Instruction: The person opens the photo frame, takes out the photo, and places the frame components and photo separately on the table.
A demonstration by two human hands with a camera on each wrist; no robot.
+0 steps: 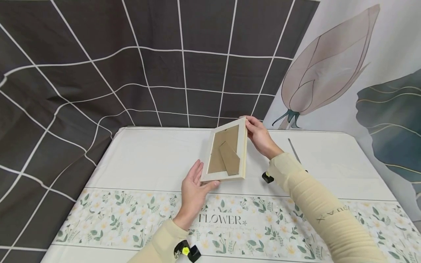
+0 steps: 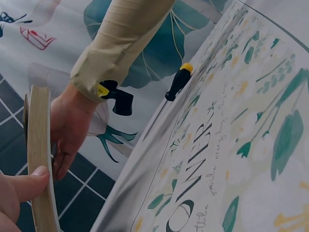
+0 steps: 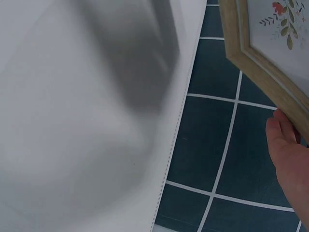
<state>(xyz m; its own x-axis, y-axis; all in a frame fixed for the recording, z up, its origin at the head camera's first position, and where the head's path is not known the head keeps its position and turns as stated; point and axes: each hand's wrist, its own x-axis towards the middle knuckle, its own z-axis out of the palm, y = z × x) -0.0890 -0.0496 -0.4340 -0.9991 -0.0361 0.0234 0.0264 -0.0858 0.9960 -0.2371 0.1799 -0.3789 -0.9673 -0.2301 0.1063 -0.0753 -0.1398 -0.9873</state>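
A wooden picture frame point(image 1: 227, 149) is held up, tilted, above the table, its brown backing board and fold-out stand facing the head camera. My left hand point(image 1: 193, 193) grips its lower left corner, the thumb along the bottom edge and the fingers behind. At the upper right corner my right hand point(image 1: 260, 136) pinches the side. The left wrist view shows the frame point(image 2: 39, 154) edge-on under the left thumb. Its front, with a printed plant picture point(image 3: 285, 24), appears in the right wrist view beside the right hand point(image 3: 292, 159).
A screwdriver point(image 2: 179, 81) with a black and yellow handle lies on the table to the right; the right sleeve hides its handle in the head view. The white tablecloth point(image 1: 158, 157) has a floral band point(image 1: 108, 215). A dark gridded curtain point(image 1: 204, 73) hangs behind.
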